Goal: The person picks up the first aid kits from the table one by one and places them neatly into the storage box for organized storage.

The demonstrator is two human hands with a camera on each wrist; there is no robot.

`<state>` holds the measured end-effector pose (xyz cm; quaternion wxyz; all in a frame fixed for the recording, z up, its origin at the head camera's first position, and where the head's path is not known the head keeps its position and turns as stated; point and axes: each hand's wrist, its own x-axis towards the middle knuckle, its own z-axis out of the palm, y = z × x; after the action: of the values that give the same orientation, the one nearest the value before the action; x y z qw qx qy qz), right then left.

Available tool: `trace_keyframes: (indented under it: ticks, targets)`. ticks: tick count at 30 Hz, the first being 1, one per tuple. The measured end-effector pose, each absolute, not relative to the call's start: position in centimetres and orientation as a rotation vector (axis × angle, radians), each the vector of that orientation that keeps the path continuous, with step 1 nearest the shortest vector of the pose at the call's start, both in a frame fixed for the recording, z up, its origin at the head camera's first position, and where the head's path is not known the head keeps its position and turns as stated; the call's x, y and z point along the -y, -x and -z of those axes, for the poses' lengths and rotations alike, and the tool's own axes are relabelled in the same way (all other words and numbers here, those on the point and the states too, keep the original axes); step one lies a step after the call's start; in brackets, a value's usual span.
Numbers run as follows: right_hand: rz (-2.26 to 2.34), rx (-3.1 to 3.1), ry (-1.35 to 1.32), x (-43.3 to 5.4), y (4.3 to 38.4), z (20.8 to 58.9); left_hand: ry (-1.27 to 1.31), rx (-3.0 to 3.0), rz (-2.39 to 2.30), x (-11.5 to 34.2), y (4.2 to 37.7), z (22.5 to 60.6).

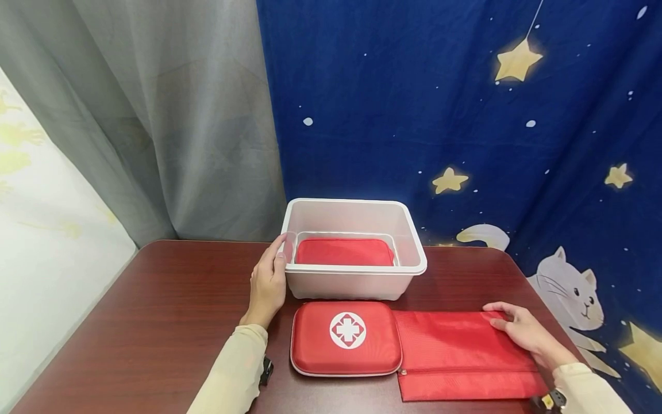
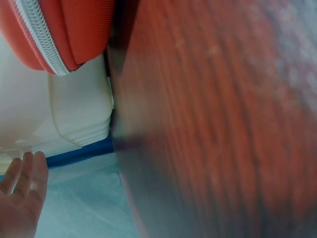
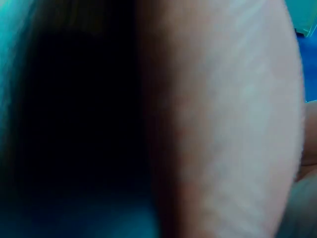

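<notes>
My left hand (image 1: pixel 267 282) rests against the left wall of a white plastic bin (image 1: pixel 351 284), its fingers fairly straight along the side. In the left wrist view, the fingertips (image 2: pixel 38 157) meet the bin's wall. Inside the bin lies a flat red item (image 1: pixel 343 252), partly hidden by the front wall. My right hand (image 1: pixel 527 333) lies over the far right corner of a flat red fabric pouch (image 1: pixel 460 345), thumb on the cloth and fingers at its far edge. Next to the pouch sits a red first-aid case (image 1: pixel 315 339) with a white cross.
Everything stands on a dark reddish wooden table (image 1: pixel 207 310). Behind it hang a grey curtain (image 1: pixel 207 132) and a blue curtain (image 1: pixel 383 115) with stars and a cat. The case stands right in front of the bin. The right wrist view is mostly blurred skin and shadow.
</notes>
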<state>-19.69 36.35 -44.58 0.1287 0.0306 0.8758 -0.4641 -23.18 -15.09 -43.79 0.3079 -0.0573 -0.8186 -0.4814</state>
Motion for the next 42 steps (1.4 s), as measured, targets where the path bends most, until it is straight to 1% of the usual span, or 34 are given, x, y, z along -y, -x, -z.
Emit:
trace_keyframes:
  ticks: [8, 21, 32, 37, 42]
  targets:
    - [1.439, -2.515, -0.081, -36.7, 19.4, 45.2, 0.156, 2.168, 1.273, 15.0, 23.2, 43.8]
    - [1.576, -2.157, 0.109, -37.7, 18.2, 45.4, 0.14, 2.183, 1.29, 15.0, 23.0, 43.6]
    - [1.794, -1.789, 0.291, -38.0, 18.2, 45.8, 0.153, 2.178, 1.308, 15.0, 22.9, 43.7]
    - [1.897, -1.665, 0.31, -37.8, 18.2, 45.2, 0.156, 2.176, 1.31, 15.0, 22.9, 43.7]
    - [1.959, -1.626, 0.352, -37.2, 18.2, 43.7, 0.149, 2.18, 1.312, 14.9, 22.8, 43.6]
